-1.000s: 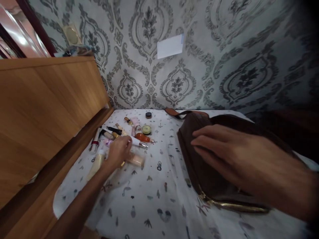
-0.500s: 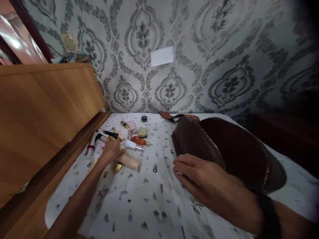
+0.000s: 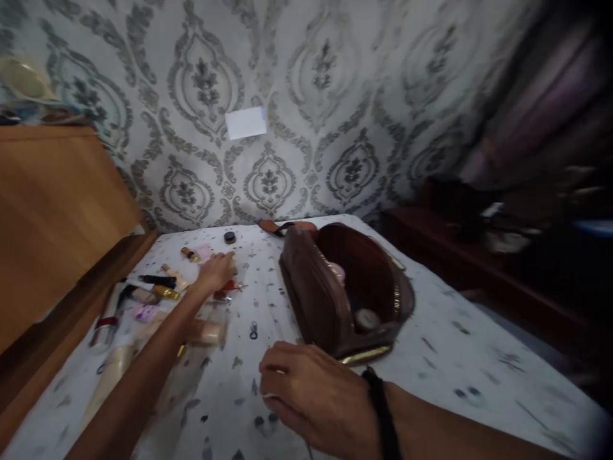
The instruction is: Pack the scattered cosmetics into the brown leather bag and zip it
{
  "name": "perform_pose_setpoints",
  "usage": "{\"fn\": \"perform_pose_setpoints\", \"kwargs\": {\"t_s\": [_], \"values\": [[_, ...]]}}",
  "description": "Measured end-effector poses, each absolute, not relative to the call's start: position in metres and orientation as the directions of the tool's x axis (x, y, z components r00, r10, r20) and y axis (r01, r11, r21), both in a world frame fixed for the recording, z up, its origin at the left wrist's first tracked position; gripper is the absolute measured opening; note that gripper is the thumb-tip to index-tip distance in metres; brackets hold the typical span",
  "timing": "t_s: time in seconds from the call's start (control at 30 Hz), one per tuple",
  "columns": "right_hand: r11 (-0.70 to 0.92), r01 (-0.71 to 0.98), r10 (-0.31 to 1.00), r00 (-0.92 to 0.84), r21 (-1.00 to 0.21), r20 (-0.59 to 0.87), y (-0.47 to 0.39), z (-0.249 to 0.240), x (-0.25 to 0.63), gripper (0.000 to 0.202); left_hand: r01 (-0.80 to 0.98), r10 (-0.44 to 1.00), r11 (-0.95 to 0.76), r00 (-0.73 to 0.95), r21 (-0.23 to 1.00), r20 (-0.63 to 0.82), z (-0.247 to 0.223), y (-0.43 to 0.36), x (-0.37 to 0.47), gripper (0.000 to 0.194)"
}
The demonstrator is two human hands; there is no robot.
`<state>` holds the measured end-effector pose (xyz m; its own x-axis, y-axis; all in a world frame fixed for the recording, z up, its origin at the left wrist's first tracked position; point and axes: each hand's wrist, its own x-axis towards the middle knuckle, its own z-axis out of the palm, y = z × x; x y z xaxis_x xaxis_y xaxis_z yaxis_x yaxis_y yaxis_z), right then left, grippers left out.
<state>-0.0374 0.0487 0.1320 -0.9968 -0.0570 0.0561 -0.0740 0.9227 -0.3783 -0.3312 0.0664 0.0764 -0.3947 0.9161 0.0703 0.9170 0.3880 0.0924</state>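
Observation:
My left hand (image 3: 218, 271) reaches among the cosmetics, its fingers bent down over a small jar with a yellow-green lid (image 3: 232, 262) that is mostly covered. Just below those fingers an orange bottle (image 3: 228, 289) lies partly hidden. My right hand (image 3: 311, 391), with a black band at the wrist, hovers over the sheet in front of the bag. Its fingers are loosely bent with gaps between them, and nothing shows in them. The brown bag (image 3: 311, 294) stands unzipped, with a round pale item (image 3: 368, 319) and a pink one (image 3: 338, 272) inside.
A small dark jar (image 3: 230, 237) sits toward the wall. Around my left forearm lie a beige tube (image 3: 205, 331), a black tube (image 3: 158, 280) and a silver-and-red container (image 3: 104, 329). A wooden cabinet (image 3: 57, 217) borders the left side.
The view has turned right, showing more of the bag's inside. My left hand has shifted from the tubes to the yellow-green jar. My right hand is now in front of the bag.

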Motion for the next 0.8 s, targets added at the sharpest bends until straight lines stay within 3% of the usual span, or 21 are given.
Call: {"fn": "perform_pose_setpoints", "kwargs": {"t_s": [0.2,0.27,0.33,0.4,0.43,0.57,0.67,0.8], "values": [[0.901,-0.027,0.001,-0.998,-0.433,0.065,0.06,0.132,-0.02,0.016,0.91,0.912,0.394,-0.404,0.128,0.067,0.074,0.069,-0.337,0.041],[0.851,0.02,0.092,-0.989,-0.524,0.112,0.062,0.126,-0.016,0.021,0.875,0.884,0.364,-0.433,0.32,0.177,0.077,0.063,-0.333,0.042],[0.766,0.058,0.216,-0.961,-0.641,0.172,0.063,0.12,-0.014,0.038,0.746,0.849,0.248,-0.474,0.618,0.232,0.084,0.053,-0.32,0.046],[0.659,0.071,0.335,-0.919,-0.749,0.208,0.064,0.117,-0.014,0.056,0.451,0.866,0.1,-0.478,0.887,0.146,0.093,0.038,-0.297,0.054],[0.603,0.068,0.383,-0.899,-0.795,0.213,0.064,0.117,-0.014,0.063,0.293,0.871,0.054,-0.482,0.955,0.099,0.098,0.029,-0.283,0.058],[0.437,-0.012,0.463,-0.854,-0.9,0.236,0.066,0.124,-0.014,0.079,-0.06,0.871,-0.057,-0.49,0.997,0.02,0.108,-0.001,-0.229,0.058],[0.447,-0.069,0.458,-0.839,-0.892,0.294,0.067,0.133,-0.012,0.067,-0.193,0.884,-0.091,-0.468,0.977,-0.01,0.106,-0.009,-0.206,0.055],[0.538,0.008,0.477,-0.827,-0.843,0.297,0.072,0.147,-0.004,0.055,-0.265,0.892,-0.099,-0.451,0.959,-0.032,0.1,-0.007,-0.191,0.049]]}}
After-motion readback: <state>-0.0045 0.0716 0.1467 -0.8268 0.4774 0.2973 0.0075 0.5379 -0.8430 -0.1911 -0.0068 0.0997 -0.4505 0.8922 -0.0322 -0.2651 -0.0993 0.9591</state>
